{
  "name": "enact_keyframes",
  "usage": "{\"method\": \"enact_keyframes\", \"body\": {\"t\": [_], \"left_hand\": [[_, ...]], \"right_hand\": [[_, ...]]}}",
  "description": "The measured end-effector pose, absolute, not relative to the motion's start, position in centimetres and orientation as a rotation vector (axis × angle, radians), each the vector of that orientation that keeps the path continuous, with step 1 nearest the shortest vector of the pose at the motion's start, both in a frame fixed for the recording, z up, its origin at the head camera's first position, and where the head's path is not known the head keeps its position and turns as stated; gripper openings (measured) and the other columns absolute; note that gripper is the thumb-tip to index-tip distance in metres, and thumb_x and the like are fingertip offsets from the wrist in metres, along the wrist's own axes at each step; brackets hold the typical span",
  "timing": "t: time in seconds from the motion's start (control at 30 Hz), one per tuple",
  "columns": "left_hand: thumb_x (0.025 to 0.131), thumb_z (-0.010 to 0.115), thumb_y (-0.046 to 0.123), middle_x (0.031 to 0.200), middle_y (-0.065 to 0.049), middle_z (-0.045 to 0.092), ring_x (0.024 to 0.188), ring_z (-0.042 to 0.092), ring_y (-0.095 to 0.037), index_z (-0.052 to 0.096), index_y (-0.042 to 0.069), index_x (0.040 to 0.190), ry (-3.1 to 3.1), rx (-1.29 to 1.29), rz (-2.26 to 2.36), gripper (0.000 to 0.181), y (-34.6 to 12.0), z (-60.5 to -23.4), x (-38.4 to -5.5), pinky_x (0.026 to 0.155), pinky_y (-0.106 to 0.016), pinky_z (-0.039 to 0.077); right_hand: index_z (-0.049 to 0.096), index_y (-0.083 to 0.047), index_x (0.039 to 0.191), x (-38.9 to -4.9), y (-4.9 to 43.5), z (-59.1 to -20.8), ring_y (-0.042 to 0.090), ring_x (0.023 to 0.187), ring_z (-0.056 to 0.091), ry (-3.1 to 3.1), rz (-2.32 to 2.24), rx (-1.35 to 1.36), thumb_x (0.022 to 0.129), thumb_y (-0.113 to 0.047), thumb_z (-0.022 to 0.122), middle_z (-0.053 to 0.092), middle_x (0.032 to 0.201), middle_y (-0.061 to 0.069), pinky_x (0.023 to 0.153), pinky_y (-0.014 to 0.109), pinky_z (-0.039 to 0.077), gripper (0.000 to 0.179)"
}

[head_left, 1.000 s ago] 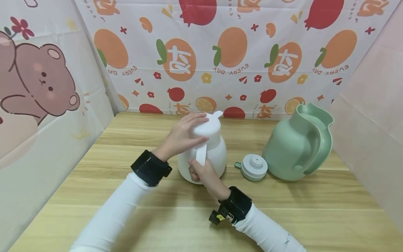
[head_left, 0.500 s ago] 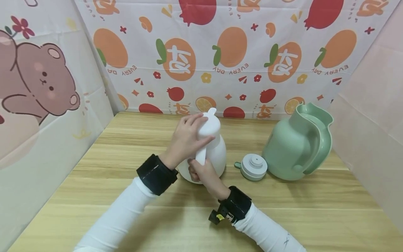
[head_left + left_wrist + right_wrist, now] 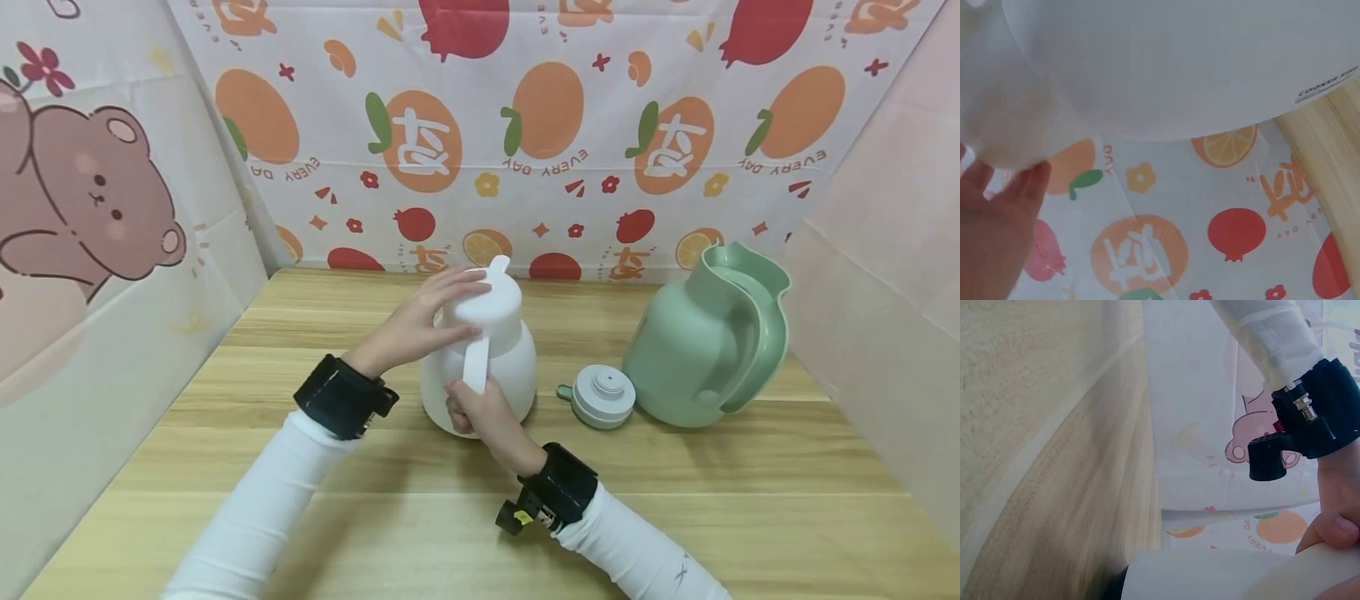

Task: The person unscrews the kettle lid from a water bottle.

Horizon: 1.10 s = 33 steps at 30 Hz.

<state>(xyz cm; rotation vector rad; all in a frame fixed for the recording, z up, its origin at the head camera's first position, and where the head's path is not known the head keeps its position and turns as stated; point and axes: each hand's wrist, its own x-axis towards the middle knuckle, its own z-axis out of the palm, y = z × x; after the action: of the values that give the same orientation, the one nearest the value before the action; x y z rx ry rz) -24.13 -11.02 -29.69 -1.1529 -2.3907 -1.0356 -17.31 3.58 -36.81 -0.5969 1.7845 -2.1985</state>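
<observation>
A white vacuum jug [image 3: 517, 371] stands upright on the table, and its side fills the top of the left wrist view. My left hand [image 3: 412, 325] spans its rounded white lid [image 3: 498, 302], fingers over the top and thumb along the near side. The lid's small tab [image 3: 498, 264] points to the back. Below, my right hand [image 3: 489, 417] grips the jug's handle [image 3: 476, 364], its fingers curled round the lower part. In the right wrist view the handle shows under the right thumb [image 3: 1335, 530].
A green jug [image 3: 686, 358] stands to the right, handle toward the front right. Beside it lies a grey-and-green stopper [image 3: 603, 398] with a small tab. Printed cloth [image 3: 480, 150] hangs behind the wooden table [image 3: 420, 533] and along both sides.
The lid's tab has swung from pointing right to pointing back as the lid turned. My left hand moved right with it, then back left round the lid. The right hand stayed on the handle.
</observation>
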Motion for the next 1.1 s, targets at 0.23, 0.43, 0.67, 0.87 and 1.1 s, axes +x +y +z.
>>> {"method": "enact_keyframes", "body": {"t": [0.23, 0.43, 0.67, 0.87, 1.1], "left_hand": [[0.075, 0.077, 0.023, 0.129, -0.009, 0.050, 0.124, 0.035, -0.029, 0.059, 0.007, 0.120, -2.286, -0.991, -0.880, 0.051, -9.7, -30.2, -23.5, 0.097, -0.050, 0.030], [0.074, 0.077, 0.029, 0.124, -0.013, 0.052, 0.113, 0.040, -0.033, 0.061, 0.007, 0.114, -2.265, -0.814, -0.780, 0.049, -8.3, -30.4, -22.5, 0.090, -0.048, 0.034], [0.074, 0.076, 0.034, 0.122, -0.016, 0.052, 0.112, 0.039, -0.035, 0.061, 0.007, 0.114, -2.313, -0.727, -0.682, 0.051, -7.8, -30.3, -22.1, 0.091, -0.046, 0.032], [0.079, 0.073, 0.020, 0.131, -0.012, 0.049, 0.127, 0.033, -0.030, 0.058, 0.005, 0.120, -2.286, -0.990, -0.859, 0.047, -9.8, -30.4, -22.8, 0.103, -0.046, 0.024], [0.084, 0.067, 0.009, 0.134, -0.007, 0.048, 0.132, 0.028, -0.022, 0.054, 0.005, 0.127, -2.261, -1.163, -1.074, 0.045, -11.1, -30.6, -23.3, 0.104, -0.043, 0.023]], "right_hand": [[0.032, -0.008, 0.059, -17.2, 3.7, -36.6, 0.010, 0.044, 0.025, 1.788, -2.184, -0.591, 0.092, -0.015, 0.044, 0.028, 0.048, -0.002, 0.045, 0.023, 0.021, 0.035], [0.034, -0.007, 0.066, -17.2, 3.6, -36.7, 0.009, 0.044, 0.026, 1.748, -2.211, -0.569, 0.090, -0.014, 0.046, 0.029, 0.050, -0.002, 0.045, 0.022, 0.021, 0.027], [0.035, -0.007, 0.070, -17.2, 3.5, -37.0, 0.010, 0.046, 0.025, 1.752, -2.223, -0.591, 0.087, -0.017, 0.047, 0.029, 0.052, -0.001, 0.046, 0.022, 0.021, 0.024], [0.034, -0.007, 0.064, -17.2, 3.5, -37.0, 0.010, 0.046, 0.027, 1.759, -2.212, -0.607, 0.089, -0.017, 0.047, 0.029, 0.051, -0.001, 0.046, 0.022, 0.021, 0.030], [0.032, -0.009, 0.055, -17.1, 3.6, -36.5, 0.009, 0.044, 0.026, 1.777, -2.191, -0.590, 0.092, -0.014, 0.044, 0.028, 0.048, -0.002, 0.045, 0.022, 0.021, 0.039]]}}
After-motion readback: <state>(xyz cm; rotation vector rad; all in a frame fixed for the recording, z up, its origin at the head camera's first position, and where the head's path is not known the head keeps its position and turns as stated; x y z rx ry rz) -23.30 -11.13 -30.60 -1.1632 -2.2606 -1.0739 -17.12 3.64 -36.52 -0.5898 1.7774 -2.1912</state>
